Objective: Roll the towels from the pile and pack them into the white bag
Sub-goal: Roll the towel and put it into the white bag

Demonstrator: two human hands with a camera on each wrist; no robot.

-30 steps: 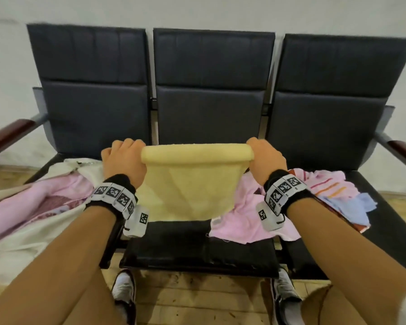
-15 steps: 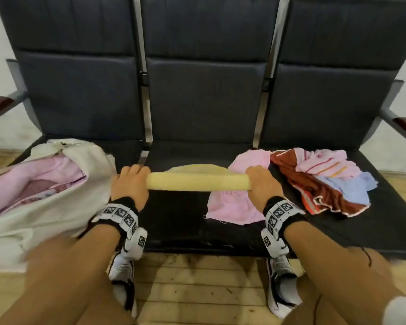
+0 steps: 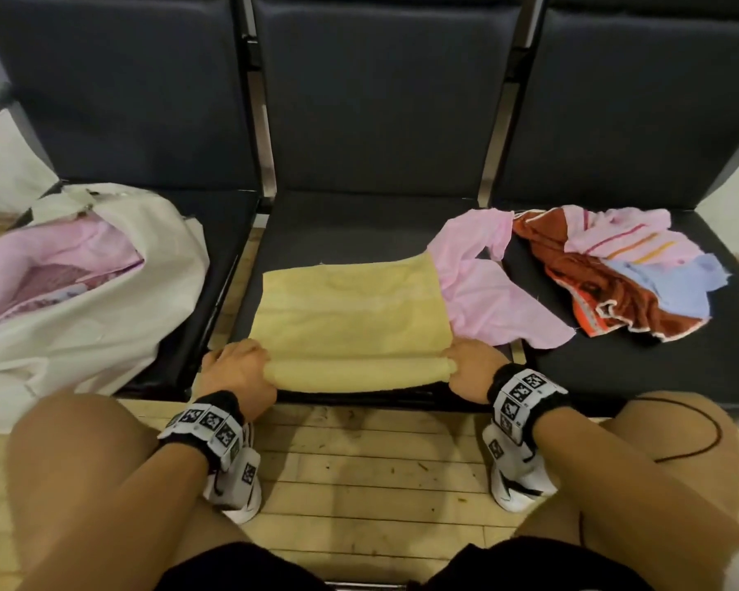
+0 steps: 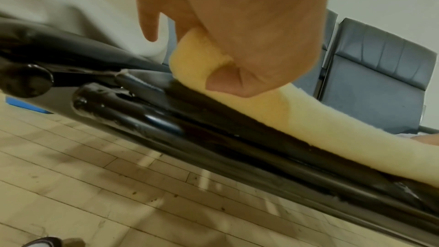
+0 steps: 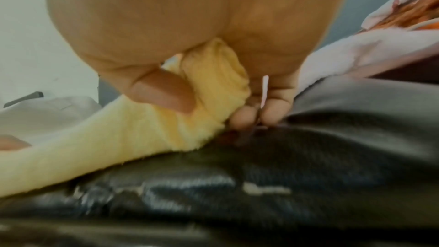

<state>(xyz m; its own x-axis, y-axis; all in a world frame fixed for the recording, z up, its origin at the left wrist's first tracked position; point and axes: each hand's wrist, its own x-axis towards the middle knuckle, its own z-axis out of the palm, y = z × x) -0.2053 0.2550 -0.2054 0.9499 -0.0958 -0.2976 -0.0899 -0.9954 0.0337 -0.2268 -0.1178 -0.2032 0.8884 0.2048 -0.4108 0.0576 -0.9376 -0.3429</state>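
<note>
You are gripping the yellow towel (image 3: 346, 309) at both ends of its rolled near edge: your left hand (image 3: 235, 373) curling round one end, your right hand (image 3: 472, 368) round the other. The towel is lying flat on the middle seat (image 3: 359, 223). The white bag (image 3: 103, 309) is sitting left of that seat, the towel pile (image 3: 615, 270) right of it.

Bag (image 3: 103, 317) left, towel (image 3: 346, 309) middle seat, pile (image 3: 615, 275) right
</note>
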